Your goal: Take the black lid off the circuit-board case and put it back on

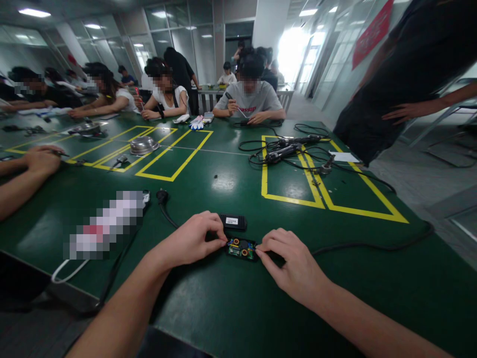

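A small green circuit board (234,252) with copper-coloured coils lies in an open black plastic case (243,258) on the green table. At its left end, my left hand (194,238) is closed in a pinch on a thin wire, thumb against index finger. My right hand (290,263) pinches at the opposite end, where a thin wire shows by the fingertips. Just behind the case rests a black ribbed cover (234,222) with a white label. A black cable with a plug (162,196) runs behind my left hand; another black cable (357,246) extends right.
A partly blurred power strip (108,226) lies left, near another person's hand (42,161). Black electric screwdrivers (283,151) with tangled cords are at the back right. A metal bowl (144,145) stands farther back. Several people sit across the table; a person (395,84) stands at right.
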Motion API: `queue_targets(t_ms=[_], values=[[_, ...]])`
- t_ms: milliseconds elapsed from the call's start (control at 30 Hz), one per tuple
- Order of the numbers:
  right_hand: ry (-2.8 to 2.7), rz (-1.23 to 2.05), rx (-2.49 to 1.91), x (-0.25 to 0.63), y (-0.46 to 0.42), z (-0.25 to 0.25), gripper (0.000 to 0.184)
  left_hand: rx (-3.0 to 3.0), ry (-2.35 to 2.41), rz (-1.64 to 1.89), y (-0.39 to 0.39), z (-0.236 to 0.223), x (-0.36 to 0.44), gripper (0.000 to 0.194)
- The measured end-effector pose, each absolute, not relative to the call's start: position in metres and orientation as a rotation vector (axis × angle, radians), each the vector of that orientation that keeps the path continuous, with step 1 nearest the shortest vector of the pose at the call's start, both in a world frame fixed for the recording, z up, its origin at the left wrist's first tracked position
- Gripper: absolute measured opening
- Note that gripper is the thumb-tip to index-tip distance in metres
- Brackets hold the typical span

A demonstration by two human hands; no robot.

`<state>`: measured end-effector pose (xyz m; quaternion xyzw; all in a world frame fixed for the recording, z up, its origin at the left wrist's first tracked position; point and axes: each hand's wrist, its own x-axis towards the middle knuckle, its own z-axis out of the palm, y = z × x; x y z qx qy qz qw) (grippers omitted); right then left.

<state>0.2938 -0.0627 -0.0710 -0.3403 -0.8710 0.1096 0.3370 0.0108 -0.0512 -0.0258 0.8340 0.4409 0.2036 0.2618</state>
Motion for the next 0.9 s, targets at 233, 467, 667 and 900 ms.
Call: queue_targets(t_ms=[233, 467, 667, 900], values=[[-2.241, 0.289, -0.899, 0.291, -0.065, -0.07, 0.016, 2.306, 1.4, 0.745, -0.045, -0.04, 0.022, 0.028], [-2.128, 0.343, -1.023, 0.291, -0.065, -0.076, 0.018, 2.2, 1.436, 0.756, -0.041, -0.045, 0.019, 0.041], [-2.127, 0.437, -1.093, 0.291, -0.07, -0.072, 0.051, 2.157, 1.135, 0.713, -0.056, -0.031, 0.021, 0.042], [-2.241, 0.428, -1.085, 0.288, -0.068, -0.068, 0.047, 2.142, 1.123, 0.602, -0.058, -0.029, 0.024, 0.037]])
